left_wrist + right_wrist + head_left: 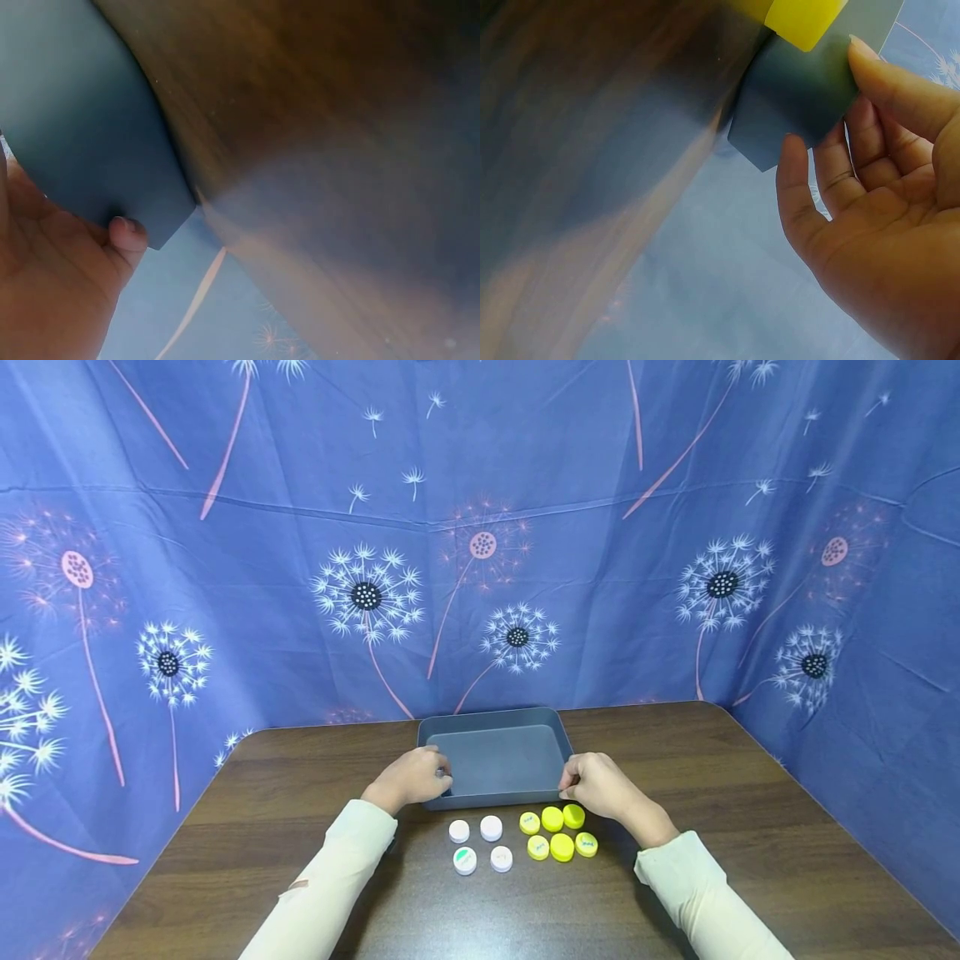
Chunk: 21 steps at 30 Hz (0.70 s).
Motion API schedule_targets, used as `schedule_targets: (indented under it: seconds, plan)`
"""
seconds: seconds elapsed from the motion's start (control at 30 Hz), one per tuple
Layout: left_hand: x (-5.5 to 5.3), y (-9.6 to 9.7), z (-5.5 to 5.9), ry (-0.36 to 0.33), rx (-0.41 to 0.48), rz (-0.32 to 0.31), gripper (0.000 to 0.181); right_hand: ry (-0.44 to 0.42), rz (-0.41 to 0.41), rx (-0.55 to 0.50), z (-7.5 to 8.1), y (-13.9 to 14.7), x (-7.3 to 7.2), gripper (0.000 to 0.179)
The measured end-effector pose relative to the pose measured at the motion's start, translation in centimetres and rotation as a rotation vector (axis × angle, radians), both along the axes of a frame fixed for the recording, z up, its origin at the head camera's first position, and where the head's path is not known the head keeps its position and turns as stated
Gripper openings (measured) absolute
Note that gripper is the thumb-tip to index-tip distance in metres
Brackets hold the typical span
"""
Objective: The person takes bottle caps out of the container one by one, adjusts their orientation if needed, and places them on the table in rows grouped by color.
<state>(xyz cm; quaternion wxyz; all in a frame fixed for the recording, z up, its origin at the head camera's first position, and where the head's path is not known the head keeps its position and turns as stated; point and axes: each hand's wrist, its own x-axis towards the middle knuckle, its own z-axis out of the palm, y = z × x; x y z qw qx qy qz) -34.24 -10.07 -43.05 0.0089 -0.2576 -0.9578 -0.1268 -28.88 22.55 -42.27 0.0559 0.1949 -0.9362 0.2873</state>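
A shallow dark grey tray (502, 762) lies on the table, its inside bare. My left hand (414, 775) grips the rim at its left side, close to the front corner. In the left wrist view, curled fingers reach over the edge of the tray (97, 127). At the front right corner, my right hand (606, 789) pinches the rim. The right wrist view has the thumb against the wall of the tray (802, 97) and fingers on its other side. Just in front of the tray lie several white caps (491, 828) and, to their right, several yellow caps (562, 847).
The brown wooden table (645, 910) extends to both sides of the tray. Behind it hangs a blue cloth (600, 560) printed with dandelions, close to the tray's far edge. The caps lie in two rows between the forearms.
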Motion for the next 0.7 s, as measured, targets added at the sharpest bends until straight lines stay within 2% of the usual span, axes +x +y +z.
schedule_targets:
  seconds: [0.23,0.47,0.7]
  plan:
    - [-0.08,-0.04,0.01,0.015,-0.008,-0.029,0.021,0.006,0.007,0.002,0.07,0.06,0.03,0.022]
    - [-0.07,0.04,-0.17,0.0,0.003,-0.01,0.018,0.005,0.0,0.003,-0.02,0.05,0.06,0.021]
    - [0.25,0.15,-0.04,0.013,0.015,-0.025,0.018,0.008,-0.009,0.005,-0.12,0.0,0.03,0.021]
